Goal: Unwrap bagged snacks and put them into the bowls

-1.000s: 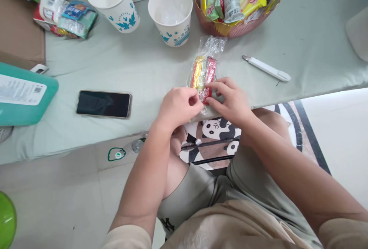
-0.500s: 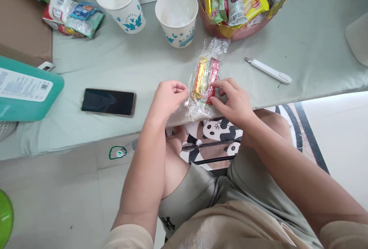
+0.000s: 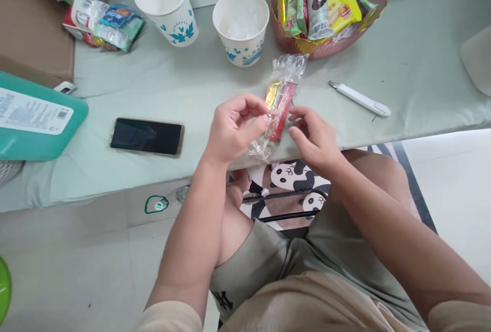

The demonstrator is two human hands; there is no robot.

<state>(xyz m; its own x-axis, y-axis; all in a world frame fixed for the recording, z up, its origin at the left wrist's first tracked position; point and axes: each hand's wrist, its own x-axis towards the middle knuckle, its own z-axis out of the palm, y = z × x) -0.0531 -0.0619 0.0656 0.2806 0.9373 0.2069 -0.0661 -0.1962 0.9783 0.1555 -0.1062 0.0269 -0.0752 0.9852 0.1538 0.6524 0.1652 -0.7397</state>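
Snack bundle (image 3: 283, 109), a gold packet (image 3: 272, 94) and a red packet (image 3: 283, 114) under clear film (image 3: 290, 67), lies on the table (image 3: 199, 84) near its front edge, between the hands; survey follows from left to right.

At far left stands a teal container (image 3: 36, 127), with a cardboard box (image 3: 34, 25) behind it; a heap of packets (image 3: 105, 22) lies to the right of the box; a phone (image 3: 147, 136) rests flat, screen dark, well apart from the hands; behind it stands a paper cup (image 3: 169, 12), with a second cup (image 3: 241, 25) to its right.

Left hand (image 3: 235, 126) reaches over the left side of the bundle and is the nearer of the two; thumb and forefinger are drawn to a narrow gap; whether film is gripped there cannot be told. The bundle's long axis runs away from the person, leaning right at its far end; the red packet lies on its right side. Right hand (image 3: 317, 140) stands just beside that side, fingers curled, thumb and forefinger parted, nothing seen between them; contact cannot be confirmed.

Beyond the film's far end sits a pink bowl (image 3: 326, 51) of wrapped snacks (image 3: 318, 7); farther right lies a white cutter (image 3: 360, 99).
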